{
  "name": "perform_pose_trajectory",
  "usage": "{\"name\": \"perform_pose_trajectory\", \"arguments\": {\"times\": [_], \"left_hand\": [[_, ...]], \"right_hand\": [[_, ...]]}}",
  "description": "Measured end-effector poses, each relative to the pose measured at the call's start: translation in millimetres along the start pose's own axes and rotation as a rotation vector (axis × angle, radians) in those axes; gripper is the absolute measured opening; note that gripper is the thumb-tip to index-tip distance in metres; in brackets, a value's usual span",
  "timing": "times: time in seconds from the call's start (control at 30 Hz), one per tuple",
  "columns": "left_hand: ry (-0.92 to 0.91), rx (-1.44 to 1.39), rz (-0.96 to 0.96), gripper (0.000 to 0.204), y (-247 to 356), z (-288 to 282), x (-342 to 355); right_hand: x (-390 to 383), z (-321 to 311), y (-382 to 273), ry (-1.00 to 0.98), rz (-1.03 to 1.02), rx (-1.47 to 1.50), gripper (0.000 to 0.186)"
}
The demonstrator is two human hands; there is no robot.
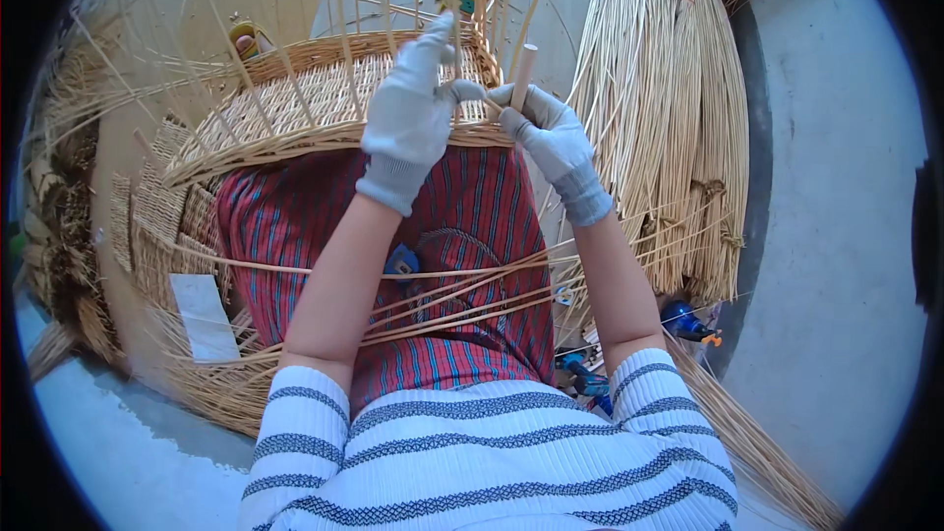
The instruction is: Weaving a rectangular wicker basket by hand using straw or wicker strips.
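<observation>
One woven basket (315, 88) is seen, laid at the far side of the lap, its near edge set along the red striped cloth (295, 206). At least ten thin stakes (536, 0) are carried up from it, too blurred in places for a full count. Two hands are shown, both covered by pale gloves and both placed at the right end of the basket. The left hand (408, 103) is raised over that end, its fingers pointed to the far side and its thumb turned toward the right hand (556, 133); whether it is closed on a stake cannot be told. By the right hand one short pale wooden rod (524, 69) is gripped, its cut end left standing out above the thumb and forefinger. The basket is thus found directly beneath the left hand and just to the left of the right one, with most of its length stretched out to the left.

Several loose canes (256, 264) are laid across the lap, nearer than both hands. One sheet of white paper (205, 318) is placed to the left of the lap. Two yellow objects are seen beyond the basket, one far left (239, 34) and one farther right. To the right, one large bundle of canes (669, 118) is spread on the floor.
</observation>
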State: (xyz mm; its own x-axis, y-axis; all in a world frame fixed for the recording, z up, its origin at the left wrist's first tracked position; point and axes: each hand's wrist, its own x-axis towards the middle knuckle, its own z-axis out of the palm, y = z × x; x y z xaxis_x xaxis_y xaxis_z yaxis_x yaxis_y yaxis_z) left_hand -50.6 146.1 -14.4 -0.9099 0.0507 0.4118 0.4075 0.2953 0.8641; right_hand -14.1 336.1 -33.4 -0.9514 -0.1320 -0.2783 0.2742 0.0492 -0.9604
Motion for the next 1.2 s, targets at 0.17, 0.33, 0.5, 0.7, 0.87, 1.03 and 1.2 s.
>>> {"name": "perform_pose_trajectory", "arguments": {"times": [0.17, 0.33, 0.5, 0.7, 0.87, 1.03, 1.2], "left_hand": [[-0.157, -0.107, -0.351, 0.023, -8.5, 5.4, 8.8], [0.075, 0.207, -0.007, 0.03, -9.1, 12.5, -0.9], [-0.115, 0.493, -0.059, 0.034, -19.1, 0.8, -48.1], [-0.113, 0.358, -0.01, 0.038, -23.1, -8.4, -62.4], [-0.4, 0.711, 0.088, 0.05, -10.3, -16.3, -66.6], [-0.339, 0.765, 0.197, 0.04, -23.9, 4.4, -58.5], [-0.407, 0.779, 0.162, 0.04, -41.8, 17.8, -46.1]], "right_hand": [[4.1, 0.6, 4.1, 0.057, -0.052, 0.014, 0.024], [8.1, -1.0, 3.5, 0.043, -0.058, -0.03, 0.024], [8.9, -13.1, 1.4, -0.129, -0.042, 0.059, 0.031], [-7.9, -0.5, 7.2, -0.159, -0.128, -0.036, 0.092], [-3.4, 9.2, 27.8, 0.014, -0.258, -0.196, 0.114], [12.0, -21.1, 41.8, -0.086, -0.315, -0.159, 0.112], [11.7, -17.6, 35.9, 0.039, -0.269, -0.194, 0.102]]}}
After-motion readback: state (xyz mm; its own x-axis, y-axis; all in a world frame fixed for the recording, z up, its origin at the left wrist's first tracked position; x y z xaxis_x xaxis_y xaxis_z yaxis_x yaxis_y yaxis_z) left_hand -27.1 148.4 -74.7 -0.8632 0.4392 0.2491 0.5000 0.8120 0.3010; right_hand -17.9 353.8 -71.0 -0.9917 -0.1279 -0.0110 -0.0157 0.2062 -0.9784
